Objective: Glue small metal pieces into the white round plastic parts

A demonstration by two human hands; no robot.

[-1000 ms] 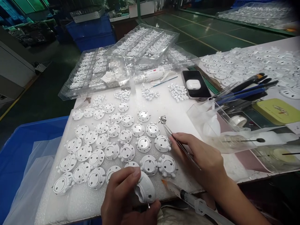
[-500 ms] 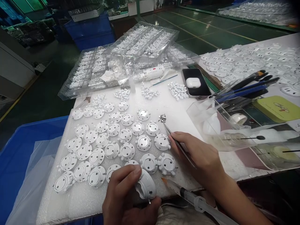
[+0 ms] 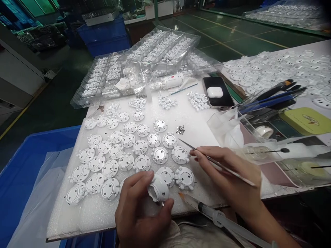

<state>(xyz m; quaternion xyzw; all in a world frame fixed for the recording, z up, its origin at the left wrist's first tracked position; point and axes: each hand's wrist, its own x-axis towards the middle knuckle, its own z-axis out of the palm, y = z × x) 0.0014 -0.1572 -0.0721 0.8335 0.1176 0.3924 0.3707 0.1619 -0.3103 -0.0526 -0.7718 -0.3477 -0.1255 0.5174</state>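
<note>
My left hand holds a small white round plastic part at the front edge of a white foam board, tilted on its side. My right hand grips thin metal tweezers, whose tip hangs just right of the nearest white discs. A little pile of tiny silver bits lies on the foam beyond the tweezer tip. Several white round discs with silver centres lie in rows across the board.
A syringe lies at the board's front edge. Clear trays of small white parts stand at the back. A phone with an earbud case, brushes, a clear box and a green tin sit right. A blue bin stands left.
The tweezers have drawn back from the silver pile toward me and tilted flatter. My left hand has turned the white part slightly and lifted it a little.
</note>
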